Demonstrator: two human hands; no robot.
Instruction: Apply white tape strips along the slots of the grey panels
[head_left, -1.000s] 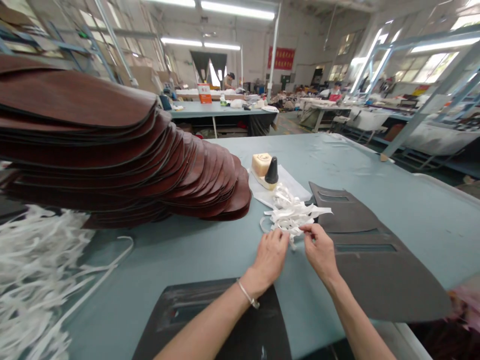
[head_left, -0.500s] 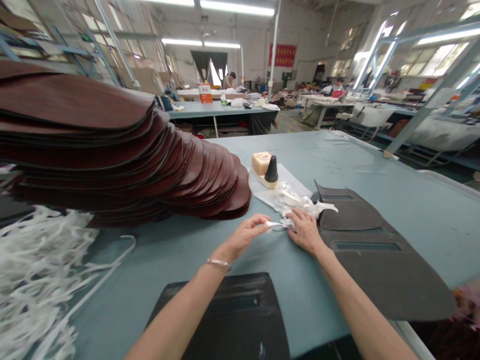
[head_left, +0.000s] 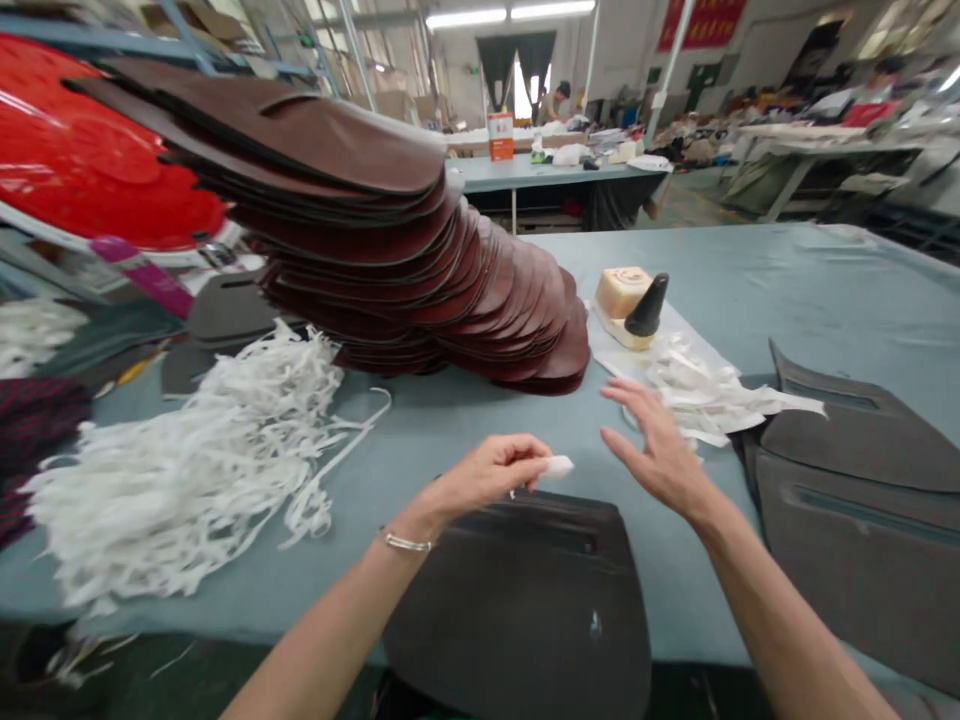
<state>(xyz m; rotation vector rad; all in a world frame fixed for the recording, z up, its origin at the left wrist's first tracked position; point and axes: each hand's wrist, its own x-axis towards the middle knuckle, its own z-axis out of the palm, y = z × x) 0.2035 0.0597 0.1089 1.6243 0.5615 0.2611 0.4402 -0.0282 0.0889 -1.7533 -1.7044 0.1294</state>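
My left hand (head_left: 499, 470) pinches a small white strip (head_left: 556, 466) between thumb and fingers. It hovers over the top edge of a dark grey panel (head_left: 517, 600) with a slot near that edge. To the right, my right hand (head_left: 656, 445) is open, fingers apart, with nothing in it. Just beyond it lies a heap of white strips (head_left: 701, 385) on a white sheet (head_left: 600, 340). A cream-coloured block (head_left: 624, 293) and a black cone-shaped piece (head_left: 649, 306) stand on that sheet.
A tall leaning stack of brown panels (head_left: 420, 260) fills the back left. White ribbon scraps (head_left: 187, 470) lie piled at the left, near a red rounded object (head_left: 97, 150). More grey slotted panels (head_left: 862, 520) overlap at the right. A person (head_left: 555, 100) is far off.
My left hand has drawn the white strip away from the heap, toward the near grey panel. My right hand has let go of the heap and opened. The view has turned left.
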